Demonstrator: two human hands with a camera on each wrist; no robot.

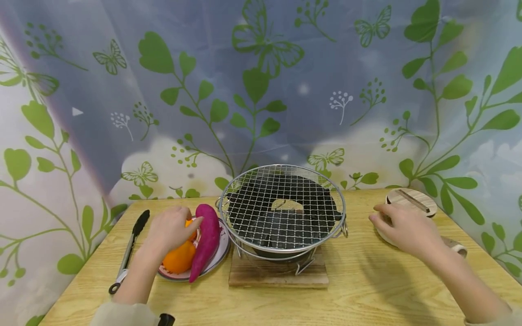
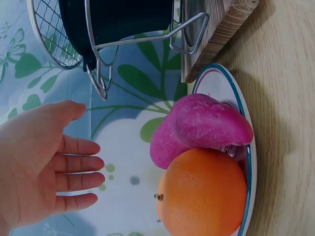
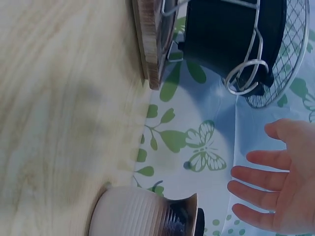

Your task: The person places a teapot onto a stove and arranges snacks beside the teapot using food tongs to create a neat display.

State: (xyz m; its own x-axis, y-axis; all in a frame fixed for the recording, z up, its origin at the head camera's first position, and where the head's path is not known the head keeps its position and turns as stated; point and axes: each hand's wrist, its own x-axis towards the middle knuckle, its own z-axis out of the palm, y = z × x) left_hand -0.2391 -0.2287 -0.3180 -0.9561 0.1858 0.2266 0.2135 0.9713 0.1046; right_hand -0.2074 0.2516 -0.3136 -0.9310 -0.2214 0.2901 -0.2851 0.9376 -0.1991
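A: How far along does the work look to you?

B: Barely begun, I'd judge. The purple sweet potato (image 1: 208, 240) and two oranges (image 1: 179, 259) share the plate (image 1: 223, 254) to the left of the black stove (image 2: 125, 19), and none of them lies on the wire mesh (image 1: 285, 233)

A: And the hands?

B: Both free. The left hand (image 1: 173, 228) hovers by the plate, fingers extended and holding nothing; the left wrist view shows it apart from the food. The right hand (image 1: 409, 228) hangs near the ribbed pot (image 3: 130, 216), fingers extended too, with nothing in them

A: So what counts as done?

B: The setting out, I think. The mesh sits over the stove, the stove stands on a wooden board (image 1: 277, 280), and the pot seems to have its wooden lid (image 1: 408, 199) on

A: And what's left?

B: All the handling, by the look of it. The tongs (image 1: 131, 246) lie left of the plate, in neither hand, and the food has yet to be picked up. Whether the stove is lit, I can't tell
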